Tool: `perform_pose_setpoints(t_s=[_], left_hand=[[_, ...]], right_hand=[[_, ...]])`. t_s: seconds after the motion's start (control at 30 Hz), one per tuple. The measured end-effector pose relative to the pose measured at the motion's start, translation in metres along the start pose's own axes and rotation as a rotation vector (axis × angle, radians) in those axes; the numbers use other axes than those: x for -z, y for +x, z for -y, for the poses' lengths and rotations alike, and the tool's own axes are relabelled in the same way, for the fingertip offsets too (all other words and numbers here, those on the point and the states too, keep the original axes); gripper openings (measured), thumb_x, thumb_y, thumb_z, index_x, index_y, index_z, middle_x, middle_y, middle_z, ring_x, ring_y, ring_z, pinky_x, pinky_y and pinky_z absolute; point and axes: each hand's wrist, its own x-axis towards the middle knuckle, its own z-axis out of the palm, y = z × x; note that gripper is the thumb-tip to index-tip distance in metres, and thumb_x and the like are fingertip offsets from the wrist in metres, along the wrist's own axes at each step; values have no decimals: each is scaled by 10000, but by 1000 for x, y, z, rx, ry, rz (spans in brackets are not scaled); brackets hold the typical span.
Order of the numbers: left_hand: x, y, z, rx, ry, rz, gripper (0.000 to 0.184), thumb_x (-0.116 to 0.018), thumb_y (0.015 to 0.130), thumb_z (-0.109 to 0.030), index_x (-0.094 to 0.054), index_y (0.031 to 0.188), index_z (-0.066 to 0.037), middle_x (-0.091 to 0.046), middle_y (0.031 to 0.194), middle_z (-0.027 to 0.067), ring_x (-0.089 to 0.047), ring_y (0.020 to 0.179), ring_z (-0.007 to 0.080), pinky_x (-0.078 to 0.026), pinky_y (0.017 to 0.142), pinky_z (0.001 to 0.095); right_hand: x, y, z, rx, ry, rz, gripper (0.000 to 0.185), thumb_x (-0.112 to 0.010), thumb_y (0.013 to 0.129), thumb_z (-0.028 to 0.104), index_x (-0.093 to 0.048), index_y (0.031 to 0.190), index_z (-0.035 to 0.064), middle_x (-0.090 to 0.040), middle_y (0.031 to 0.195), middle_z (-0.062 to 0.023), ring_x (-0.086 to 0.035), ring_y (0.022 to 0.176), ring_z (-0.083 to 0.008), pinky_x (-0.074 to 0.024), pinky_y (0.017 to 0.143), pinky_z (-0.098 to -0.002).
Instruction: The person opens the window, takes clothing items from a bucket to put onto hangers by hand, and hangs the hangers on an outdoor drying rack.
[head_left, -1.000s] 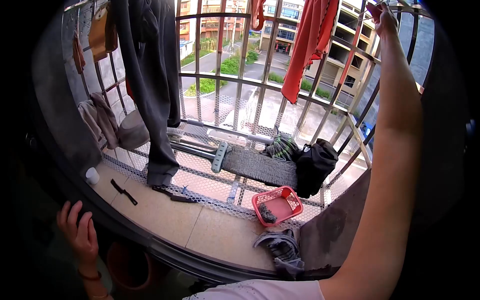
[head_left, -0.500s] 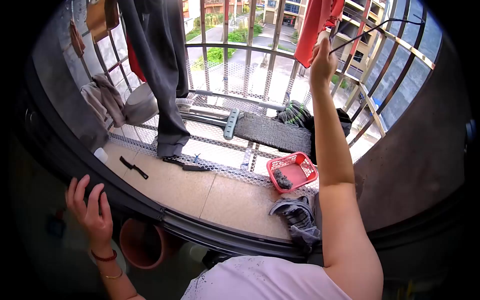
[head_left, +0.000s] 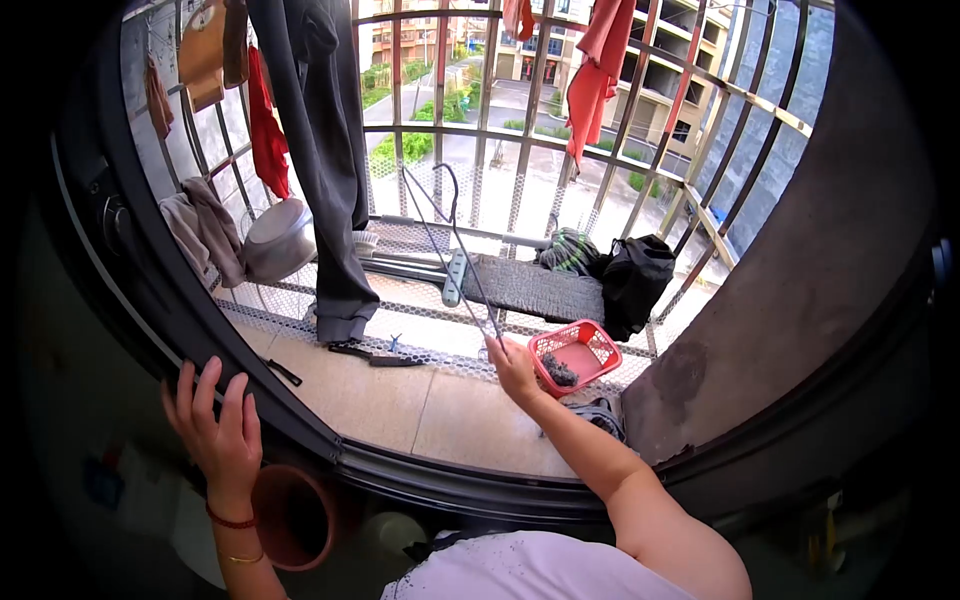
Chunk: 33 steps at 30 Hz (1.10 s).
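Observation:
My right hand [head_left: 514,368] is closed on a dark wire hanger [head_left: 462,240], whose hook points up and away in front of the window ledge. Just right of that hand lies a red plastic basket [head_left: 598,362] with a grey scouring pad [head_left: 560,371] inside. My left hand [head_left: 222,425] has its fingers apart against the black window frame [head_left: 300,415] at the lower left, and nothing is in it. Dark trousers [head_left: 325,150] hang left of the hanger. A red cloth [head_left: 597,80] hangs at the upper right.
Metal bars [head_left: 480,131] enclose the ledge. On it are a grey mop head [head_left: 535,290], a black bag [head_left: 640,275], a metal pot [head_left: 280,240], black-handled tools [head_left: 375,356] and a striped cloth [head_left: 602,412]. Below the frame stands a reddish bucket [head_left: 292,517].
My right hand has come down from the upper bars with the hanger, to beside the red basket. My left hand stays by the frame, and the view has shifted.

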Motion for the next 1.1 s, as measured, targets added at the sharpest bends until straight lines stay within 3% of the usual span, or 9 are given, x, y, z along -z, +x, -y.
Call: perform_pose_setpoints(t_s=[0.23,0.43,0.53,0.63,0.7,0.8,0.83,0.97,1.1], left_hand=[[-1,-2,0,-17,-14,-20,185,-577,828,-125,-584,1011,-97,-435,1242,65,-397,1180,314,-312,984,553],[18,-4,-22,65,-184,-18,150,-546,824,-60,-578,970,-59,-486,1184,123,-402,1168,365,-272,998,554],[20,-8,-61,54,-695,170,190,-585,772,-73,-569,954,-22,-515,1103,160,-471,1068,350,-330,960,501],[-16,-5,-108,310,-1286,440,566,-610,813,-128,-346,1297,1,-437,1252,187,-470,1120,316,-377,945,364],[-50,8,-127,884,-1898,552,625,-559,880,-195,-209,1367,-19,-415,1267,167,-482,1112,243,-396,925,326],[-64,46,-131,809,-2213,347,590,-489,926,-234,-166,1373,-26,-483,1182,153,-541,1012,189,-424,885,285],[-60,57,-134,980,-2197,342,426,-433,949,-244,-313,1294,-25,-552,849,69,-546,682,98,-449,655,211],[-69,59,-125,1043,-2134,489,251,-343,976,-223,-483,1052,-28,-272,544,-48,-204,428,31,-178,403,201],[-60,48,-129,980,-2207,787,226,-346,970,-194,-479,1044,-26,-321,549,-40,-233,418,30,-198,398,187]], right_hand=[[-2,-37,12,-46,-617,596,611,-393,863,549,-647,737,8,-607,786,-204,-589,759,-375,-465,705,-448],[16,-23,10,-201,-251,519,589,-378,891,507,-608,703,-2,-598,720,-202,-576,693,-362,-444,642,-429],[18,-24,26,-43,-27,293,482,-430,905,403,-566,682,-2,-535,665,-165,-531,629,-340,-421,593,-412],[6,-37,52,250,9,188,377,-491,893,314,-539,677,9,-489,676,-140,-507,616,-326,-409,567,-399],[-6,-46,75,418,9,201,328,-524,878,284,-532,684,20,-484,711,-127,-512,630,-317,-409,562,-392],[-22,-54,84,530,-59,341,321,-537,869,304,-549,702,29,-498,756,-122,-528,677,-318,-428,586,-383],[-20,-50,81,445,-18,514,269,-549,864,295,-573,802,34,-533,807,-119,-556,712,-295,-446,609,-366],[35,-5,84,23,580,979,492,-592,840,227,-427,1288,104,-560,1139,-137,-601,919,-171,-509,763,-300],[98,102,9,-217,534,-344,381,-616,808,261,-547,1069,-8,-569,996,-148,-590,816,-205,-506,659,-308]])
